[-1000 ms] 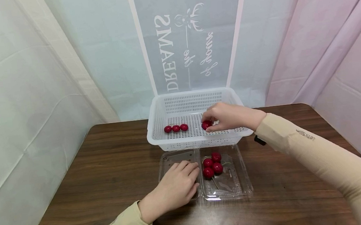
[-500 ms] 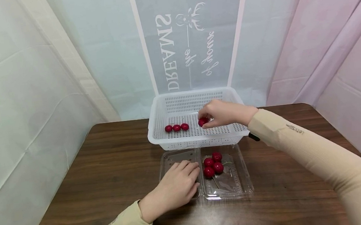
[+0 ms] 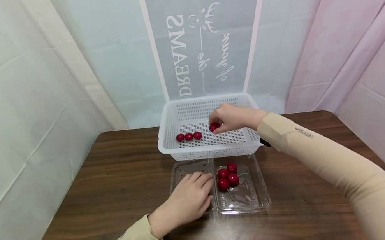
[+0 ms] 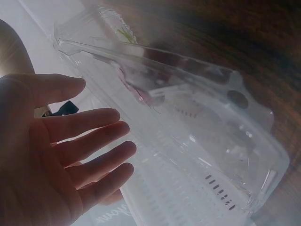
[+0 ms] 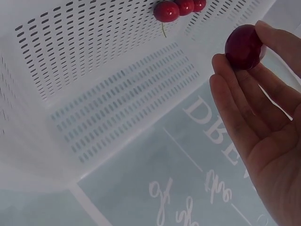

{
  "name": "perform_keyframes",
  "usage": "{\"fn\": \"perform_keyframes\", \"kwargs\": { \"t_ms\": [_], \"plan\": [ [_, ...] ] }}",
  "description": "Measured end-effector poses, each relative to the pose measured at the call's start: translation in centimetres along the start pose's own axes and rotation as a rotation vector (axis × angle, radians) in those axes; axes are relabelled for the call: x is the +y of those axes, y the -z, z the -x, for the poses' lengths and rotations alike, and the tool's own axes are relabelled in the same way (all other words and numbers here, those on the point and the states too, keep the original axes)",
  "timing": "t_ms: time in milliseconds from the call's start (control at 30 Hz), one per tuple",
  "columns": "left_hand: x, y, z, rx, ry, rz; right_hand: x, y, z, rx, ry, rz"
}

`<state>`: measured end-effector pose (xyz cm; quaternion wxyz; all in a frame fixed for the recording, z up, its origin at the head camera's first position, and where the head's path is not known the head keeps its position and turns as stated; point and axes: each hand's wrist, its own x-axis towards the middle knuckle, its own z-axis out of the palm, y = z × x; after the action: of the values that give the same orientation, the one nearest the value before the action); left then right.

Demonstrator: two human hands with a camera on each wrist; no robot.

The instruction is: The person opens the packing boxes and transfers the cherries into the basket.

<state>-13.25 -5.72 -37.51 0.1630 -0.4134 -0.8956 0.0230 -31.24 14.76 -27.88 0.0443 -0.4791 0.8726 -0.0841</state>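
My right hand [image 3: 231,116] pinches a dark red cherry [image 5: 244,47] between thumb and fingertips, over the white slotted basket [image 3: 209,148]. To the left of that hand, a row of 3 cherries [image 3: 188,136] lies on the basket floor. In front of the basket, a clear plastic clamshell box [image 3: 244,198] lies unfolded, with several cherries [image 3: 223,173] grouped in its right half. My left hand [image 3: 189,197] lies over the clamshell's left half, the lid [image 3: 187,168]; in the left wrist view its fingers [image 4: 94,125] are extended and spread, holding nothing.
A brown wooden table [image 3: 114,183] carries the basket and the clamshell. Behind the basket hangs a pale curtain [image 3: 130,64] with printed lettering, and more light fabric [image 3: 27,94] closes off both sides.
The right hand has moved left and slightly away over the basket, carrying the pinched cherry. My left hand stays in place on the clamshell.
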Motion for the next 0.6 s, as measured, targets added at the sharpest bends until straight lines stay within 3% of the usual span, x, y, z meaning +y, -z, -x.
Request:
{"fn": "perform_keyframes", "kwargs": {
  "t_ms": [400, 600],
  "plan": [
    [-0.1, -0.1, 0.1, -0.004, 0.003, -0.001, 0.4, -0.3, -1.4, -0.037, -0.05, -0.008],
    [-0.1, -0.1, 0.1, -0.006, 0.003, 0.004, 0.7, -0.4, -2.3, -0.081, -0.13, -0.038]
  ]
}}
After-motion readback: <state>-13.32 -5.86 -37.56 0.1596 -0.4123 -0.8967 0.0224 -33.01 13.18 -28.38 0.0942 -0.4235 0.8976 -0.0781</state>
